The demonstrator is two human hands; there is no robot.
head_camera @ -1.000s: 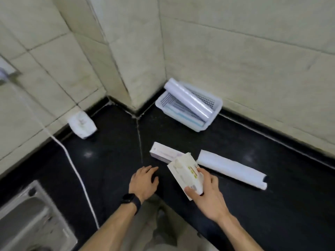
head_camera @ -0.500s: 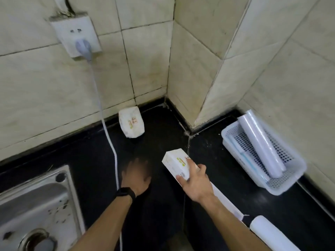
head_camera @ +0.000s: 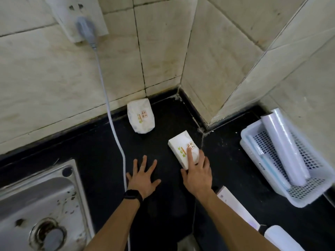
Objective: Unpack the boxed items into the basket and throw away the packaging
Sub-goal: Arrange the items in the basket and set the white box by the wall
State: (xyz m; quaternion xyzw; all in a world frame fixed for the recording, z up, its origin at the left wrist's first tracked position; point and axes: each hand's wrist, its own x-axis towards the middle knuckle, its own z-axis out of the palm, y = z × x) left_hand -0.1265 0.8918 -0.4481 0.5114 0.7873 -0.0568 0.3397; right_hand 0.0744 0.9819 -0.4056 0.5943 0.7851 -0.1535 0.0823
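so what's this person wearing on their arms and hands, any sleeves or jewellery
No sleeves or gloves in view: the left forearm and right forearm are bare. A black band, likely a watch, wraps the left wrist, and the left hand has what looks like a thin ring on one finger. Nothing worn shows on the right hand.

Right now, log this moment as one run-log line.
right hand: grips small white printed cardboard box | left hand: open, spread over black countertop | white perforated plastic basket: holds clear-wrapped white roll
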